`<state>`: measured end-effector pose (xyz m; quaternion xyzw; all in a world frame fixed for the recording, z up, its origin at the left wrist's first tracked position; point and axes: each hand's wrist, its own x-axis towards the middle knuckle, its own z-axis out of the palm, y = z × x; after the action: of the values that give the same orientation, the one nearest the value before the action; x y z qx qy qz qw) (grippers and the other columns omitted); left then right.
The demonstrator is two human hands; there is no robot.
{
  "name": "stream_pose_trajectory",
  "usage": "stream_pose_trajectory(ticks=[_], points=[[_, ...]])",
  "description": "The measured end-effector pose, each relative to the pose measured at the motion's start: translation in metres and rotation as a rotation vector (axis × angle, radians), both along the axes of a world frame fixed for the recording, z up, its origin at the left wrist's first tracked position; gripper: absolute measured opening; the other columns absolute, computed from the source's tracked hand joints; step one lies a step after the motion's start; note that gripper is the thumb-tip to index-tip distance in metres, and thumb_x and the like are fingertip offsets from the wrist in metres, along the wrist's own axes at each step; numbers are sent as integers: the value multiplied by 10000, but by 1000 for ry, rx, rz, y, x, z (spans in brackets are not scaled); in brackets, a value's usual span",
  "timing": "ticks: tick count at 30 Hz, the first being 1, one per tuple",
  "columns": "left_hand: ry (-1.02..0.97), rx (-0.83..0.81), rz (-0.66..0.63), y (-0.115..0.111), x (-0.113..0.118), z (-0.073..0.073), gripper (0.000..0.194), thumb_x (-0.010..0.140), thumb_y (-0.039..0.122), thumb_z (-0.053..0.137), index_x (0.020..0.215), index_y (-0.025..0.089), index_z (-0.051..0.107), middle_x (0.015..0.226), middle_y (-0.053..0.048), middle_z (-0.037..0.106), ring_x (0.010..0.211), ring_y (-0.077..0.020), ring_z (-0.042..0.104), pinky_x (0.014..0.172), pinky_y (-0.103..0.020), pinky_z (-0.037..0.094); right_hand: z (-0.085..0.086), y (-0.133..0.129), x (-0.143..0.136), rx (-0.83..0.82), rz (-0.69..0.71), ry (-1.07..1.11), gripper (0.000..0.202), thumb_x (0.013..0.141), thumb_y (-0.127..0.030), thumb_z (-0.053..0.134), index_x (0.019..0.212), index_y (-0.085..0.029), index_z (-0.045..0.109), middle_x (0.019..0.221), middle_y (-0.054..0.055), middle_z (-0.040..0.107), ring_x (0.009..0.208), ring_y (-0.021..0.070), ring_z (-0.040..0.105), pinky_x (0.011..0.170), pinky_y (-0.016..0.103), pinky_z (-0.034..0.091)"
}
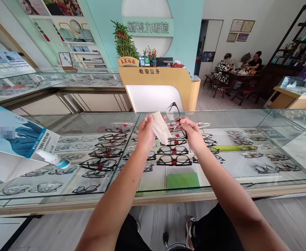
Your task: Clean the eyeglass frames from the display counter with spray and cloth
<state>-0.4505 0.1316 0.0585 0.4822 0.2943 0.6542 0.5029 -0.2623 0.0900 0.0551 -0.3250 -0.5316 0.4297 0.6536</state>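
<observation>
My left hand (147,131) is closed on a pale cream cloth (161,128), which hangs from the fingers towards the right. Dark-framed eyeglasses (179,112) are in my right hand (190,131), pinched between thumb and fingers and tilted with one lens upward. The cloth and the glasses are close to each other; whether they touch I cannot tell. Both hands are above the glass top of a display case (153,194). Rows of eyeglass frames (174,160) lie under the glass, some with red tags.
On the glass at the left stand a white spray bottle (54,159), tilted, and a blue-and-white box (14,139). A wooden cashier counter (158,78) with plants is behind the case. Two people sit at a table (243,72) at the far right.
</observation>
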Motion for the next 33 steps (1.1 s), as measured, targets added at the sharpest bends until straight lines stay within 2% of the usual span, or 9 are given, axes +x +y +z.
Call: stream_pose_trajectory(ticks=[4,8,11,14,16,19,21,30,33], points=[[-3,-27,13,2,-2,2,742,727,937,942,984,270,745,849,-41,817,790,-253,790,729,-375,641,3,2,4,-77,-40,82,528,850,-793,893,895,-284,761,1088,81,775,1175,296,703,948,395,587],[45,62,51,-3,-4,5,653,765,900,946,920,295,756,652,57,517,602,-147,509,639,-308,528,5,-1,4,-37,9,52,530,885,-799,878,879,-284,756,1003,70,804,1088,286,748,1003,420,590],[178,195,184,-11,-7,9,627,826,823,952,767,268,667,657,50,440,603,-136,391,597,-307,403,8,-5,5,4,28,-63,554,946,-834,809,878,-286,761,962,64,820,1040,284,742,1076,453,563],[369,344,293,-18,-11,11,536,833,653,997,776,253,644,757,14,561,680,-158,472,658,-329,425,16,-10,12,14,98,-191,563,965,-834,805,852,-283,770,924,56,826,1010,286,730,1089,461,544],[472,451,298,-19,-12,10,466,787,561,1016,1017,257,748,1019,-46,722,864,-216,637,761,-352,523,23,-13,20,20,155,-259,554,969,-811,820,828,-277,776,900,48,823,986,283,728,1073,456,539],[599,623,289,-17,-12,6,757,770,501,1013,1429,259,731,1491,-150,720,1327,-357,695,991,-445,618,33,-15,33,24,183,-337,520,1000,-747,807,802,-266,797,873,43,820,940,274,721,1041,447,530],[649,686,275,-16,-10,4,789,822,490,1002,1520,265,712,1603,-174,687,1464,-392,655,1055,-475,629,36,-15,40,21,199,-393,484,1021,-688,792,795,-261,809,865,43,827,910,267,716,1015,442,529],[697,583,229,-18,-11,4,745,802,567,1041,1454,287,815,1465,-156,805,1346,-388,741,1011,-475,688,35,-16,44,15,228,-480,465,1058,-623,744,786,-251,809,861,56,830,879,247,710,940,420,557],[680,577,271,-18,-11,3,727,767,573,1062,1398,292,836,1435,-149,818,1331,-398,751,975,-470,694,33,-13,44,87,83,-362,508,1049,-726,733,871,-256,810,887,60,812,915,265,724,956,439,577]])
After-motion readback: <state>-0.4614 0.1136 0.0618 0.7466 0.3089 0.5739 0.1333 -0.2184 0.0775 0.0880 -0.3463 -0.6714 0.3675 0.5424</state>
